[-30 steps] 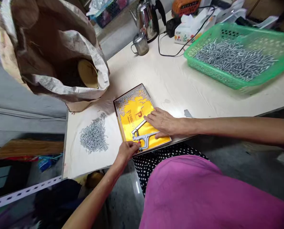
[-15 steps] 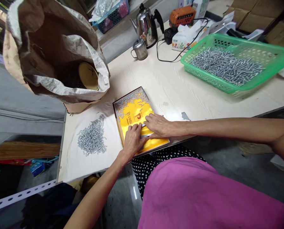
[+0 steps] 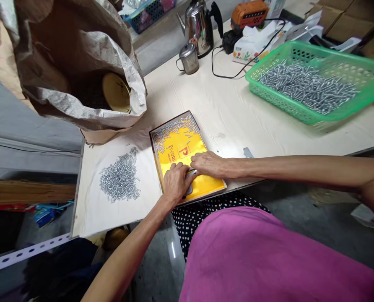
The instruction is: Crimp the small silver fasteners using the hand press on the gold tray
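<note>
A shallow yellow tray (image 3: 174, 144) lies at the near table edge, with small metal pins along its far rim. My left hand (image 3: 175, 183) rests on the tray, fingers curled over a grey metal hand tool (image 3: 190, 173) that is mostly hidden beneath it. My right hand (image 3: 208, 164) comes in from the right and lies on the same tool, fingers bent and touching my left hand. A heap of metal pins (image 3: 120, 178) lies on the white board left of the tray.
A big paper sack (image 3: 80, 88) with a yellow cup inside stands at the far left. A green basket (image 3: 315, 113) of metal pins sits at the far right. A kettle (image 3: 199, 25), a small metal mug (image 3: 188, 58), a cable and a tissue box stand at the back.
My left hand moved from the tray's near edge up onto the tool, and now covers it. My right hand drew in until it met the left. The tool showed in full a second ago.
</note>
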`<action>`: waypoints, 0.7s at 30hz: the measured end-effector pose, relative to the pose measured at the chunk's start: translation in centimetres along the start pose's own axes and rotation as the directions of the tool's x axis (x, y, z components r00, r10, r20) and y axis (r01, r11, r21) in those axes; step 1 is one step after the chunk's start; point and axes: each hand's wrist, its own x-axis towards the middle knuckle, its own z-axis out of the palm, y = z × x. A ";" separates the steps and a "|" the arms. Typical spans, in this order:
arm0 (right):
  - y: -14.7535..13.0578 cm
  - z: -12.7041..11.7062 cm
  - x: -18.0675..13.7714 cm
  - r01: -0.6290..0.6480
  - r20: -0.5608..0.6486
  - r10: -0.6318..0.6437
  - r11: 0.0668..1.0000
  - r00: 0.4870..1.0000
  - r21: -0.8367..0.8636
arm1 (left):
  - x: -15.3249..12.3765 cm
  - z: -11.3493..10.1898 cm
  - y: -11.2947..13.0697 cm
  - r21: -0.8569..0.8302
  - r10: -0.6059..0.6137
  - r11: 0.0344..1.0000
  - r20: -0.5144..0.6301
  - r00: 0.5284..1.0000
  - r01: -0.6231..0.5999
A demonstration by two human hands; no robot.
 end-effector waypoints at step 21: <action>1.7 -2.1 -0.4 -0.075 -0.295 0.048 0.994 0.954 -0.080 | -8.2 -2.4 -8.1 -0.179 -0.276 0.958 -0.351 0.895 0.225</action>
